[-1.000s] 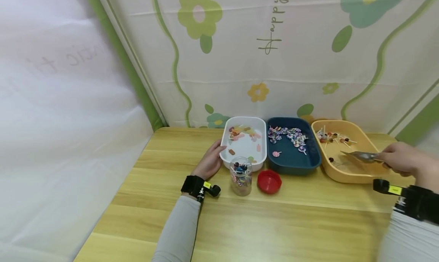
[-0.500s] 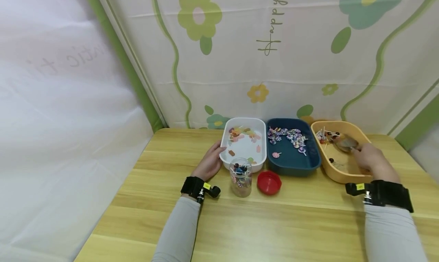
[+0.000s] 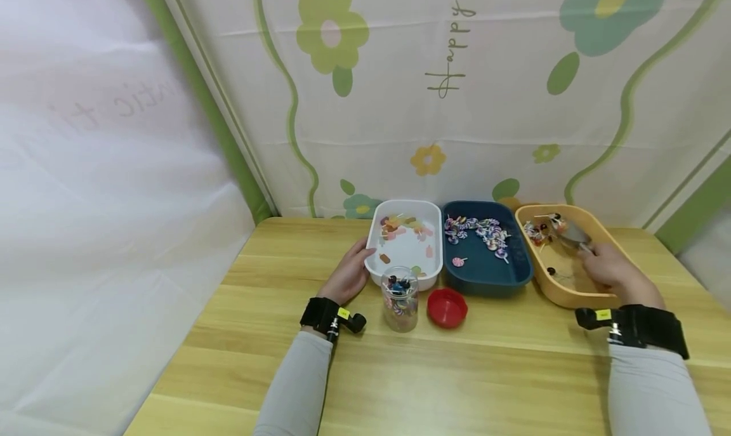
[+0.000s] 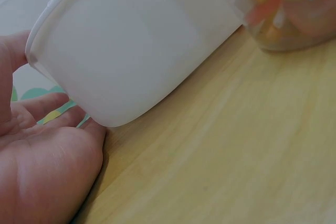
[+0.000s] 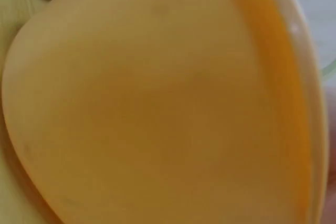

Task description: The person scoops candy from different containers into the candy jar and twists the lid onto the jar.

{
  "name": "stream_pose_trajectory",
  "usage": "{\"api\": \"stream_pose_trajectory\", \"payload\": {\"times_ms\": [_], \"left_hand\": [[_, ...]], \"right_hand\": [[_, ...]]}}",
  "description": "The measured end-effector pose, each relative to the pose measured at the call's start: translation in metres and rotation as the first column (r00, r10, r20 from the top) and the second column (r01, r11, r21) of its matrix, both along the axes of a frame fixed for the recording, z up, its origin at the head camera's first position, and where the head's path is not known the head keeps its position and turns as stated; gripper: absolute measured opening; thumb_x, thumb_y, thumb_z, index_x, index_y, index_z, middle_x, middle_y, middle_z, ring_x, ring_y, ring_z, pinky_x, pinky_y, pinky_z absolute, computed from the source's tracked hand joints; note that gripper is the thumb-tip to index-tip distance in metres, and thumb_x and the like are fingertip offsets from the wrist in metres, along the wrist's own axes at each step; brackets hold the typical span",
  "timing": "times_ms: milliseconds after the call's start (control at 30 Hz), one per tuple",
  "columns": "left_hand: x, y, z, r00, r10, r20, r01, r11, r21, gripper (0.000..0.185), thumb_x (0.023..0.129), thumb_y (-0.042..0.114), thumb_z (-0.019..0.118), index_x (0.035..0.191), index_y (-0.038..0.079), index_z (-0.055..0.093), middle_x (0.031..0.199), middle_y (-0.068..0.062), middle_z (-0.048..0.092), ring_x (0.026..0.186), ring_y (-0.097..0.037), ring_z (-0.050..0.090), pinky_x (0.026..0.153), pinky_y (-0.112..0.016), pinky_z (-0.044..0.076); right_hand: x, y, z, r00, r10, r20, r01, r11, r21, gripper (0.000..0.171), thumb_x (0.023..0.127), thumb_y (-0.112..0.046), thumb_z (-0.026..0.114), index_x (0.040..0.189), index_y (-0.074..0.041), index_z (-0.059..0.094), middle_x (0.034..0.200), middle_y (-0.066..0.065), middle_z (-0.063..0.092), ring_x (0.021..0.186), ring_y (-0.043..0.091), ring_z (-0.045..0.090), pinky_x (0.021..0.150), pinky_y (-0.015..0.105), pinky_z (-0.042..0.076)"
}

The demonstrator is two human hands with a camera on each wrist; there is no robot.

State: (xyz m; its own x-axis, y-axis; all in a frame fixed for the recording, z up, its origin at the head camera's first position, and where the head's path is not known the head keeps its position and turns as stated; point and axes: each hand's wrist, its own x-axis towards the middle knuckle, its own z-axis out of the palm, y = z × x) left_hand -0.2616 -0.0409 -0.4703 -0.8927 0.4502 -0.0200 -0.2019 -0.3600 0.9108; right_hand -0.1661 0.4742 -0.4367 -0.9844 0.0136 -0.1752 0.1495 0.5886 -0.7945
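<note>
Head view: red lid (image 3: 447,308) just beside candy jar (image 3: 400,298).

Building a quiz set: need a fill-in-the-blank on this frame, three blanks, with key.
The left hand rests against the ____ bin.
The right hand holds a metal scoop inside the ____ bin.
The red lid lies on the table, to the right of the clear ____.

Missing words: white; yellow; jar

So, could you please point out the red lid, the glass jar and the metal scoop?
red lid (image 3: 447,308), head view, its middle.
glass jar (image 3: 400,299), head view, its wall.
metal scoop (image 3: 571,235), head view, its bowl.
</note>
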Motion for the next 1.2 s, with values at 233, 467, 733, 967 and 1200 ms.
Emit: {"api": "stream_pose_trajectory", "payload": {"times_ms": [233,467,733,967,1200], "left_hand": [[0.0,0.0,0.0,1.0,-0.003,0.001,0.003,1.0,-0.006,0.053,0.111,0.009,0.037,0.162,0.009,0.025,0.169,-0.014,0.019,0.155,-0.029,0.021,0.126,-0.039,0.023],[-0.002,0.0,0.0,1.0,-0.015,-0.009,0.015,1.0,0.003,0.055,0.111,0.009,0.039,0.163,0.009,0.023,0.17,-0.012,0.016,0.155,-0.028,0.018,0.126,-0.039,0.022],[0.0,-0.001,-0.002,1.0,-0.01,-0.001,0.01,1.0,0.0,0.057,0.11,0.01,0.041,0.163,0.008,0.021,0.17,-0.012,0.017,0.155,-0.027,0.019,0.126,-0.038,0.022],[0.0,-0.002,-0.001,1.0,-0.015,-0.012,0.015,1.0,-0.005,0.057,0.11,0.011,0.041,0.163,0.007,0.02,0.17,-0.013,0.016,0.155,-0.029,0.019,0.127,-0.039,0.021],[0.0,-0.001,0.0,1.0,-0.024,-0.002,0.024,1.0,-0.001,0.057,0.111,0.009,0.038,0.164,0.008,0.018,0.17,-0.012,0.014,0.156,-0.029,0.017,0.127,-0.039,0.02]], "right_hand": [[0.007,0.004,0.009,0.999,0.041,0.011,-0.041,0.999,-0.019,0.039,0.111,-0.017,0.03,0.078,-0.004,0.046,0.055,-0.007,0.037,0.043,0.007,0.036,0.042,0.027,0.036],[0.021,0.01,0.028,0.996,0.091,0.018,-0.092,0.996,0.017,0.036,0.112,-0.023,0.031,0.091,0.001,0.047,0.058,-0.005,0.04,0.045,0.006,0.036,0.041,0.025,0.036],[0.039,0.01,0.061,0.993,0.062,-0.102,-0.049,0.991,0.123,0.038,0.112,-0.028,0.037,0.089,0.0,0.049,0.06,-0.003,0.041,0.046,0.009,0.039,0.04,0.029,0.038],[0.056,-0.002,0.09,0.977,0.037,-0.209,0.007,0.979,0.205,0.041,0.111,-0.032,0.041,0.095,0.003,0.054,0.058,-0.002,0.04,0.044,0.013,0.038,0.039,0.034,0.036],[0.073,-0.012,0.113,0.968,0.068,-0.242,-0.013,0.975,0.223,0.041,0.112,-0.031,0.039,0.112,0.006,0.055,0.059,0.002,0.038,0.044,0.019,0.035,0.04,0.036,0.033]]}}
